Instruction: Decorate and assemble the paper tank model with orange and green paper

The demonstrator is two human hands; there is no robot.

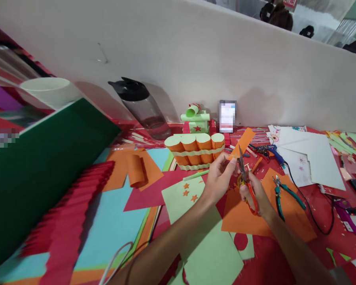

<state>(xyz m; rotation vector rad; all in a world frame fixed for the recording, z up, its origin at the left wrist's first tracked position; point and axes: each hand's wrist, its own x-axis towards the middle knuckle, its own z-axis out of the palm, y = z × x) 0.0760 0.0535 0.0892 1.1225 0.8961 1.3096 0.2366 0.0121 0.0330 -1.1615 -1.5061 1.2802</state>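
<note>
Scissors with red-orange handles stand, tips upward, at the lower right edge of an orange paper strip above the cluttered red table; whether the blades bite into the paper, I cannot tell. Left hand pinches the strip's lower end between thumb and fingers, while right hand has its fingers curled around the scissor handles. Beneath the right hand lies an orange sheet, with teal-handled cutters resting on it. Just left of the left hand, small orange stars sit on a pale green sheet. Beyond that hand stands a scalloped orange-and-green piece, with a pale green rolled-paper model behind. A lit phone leans upright against the white partition, well right of a dark-lidded bottle.
</note>
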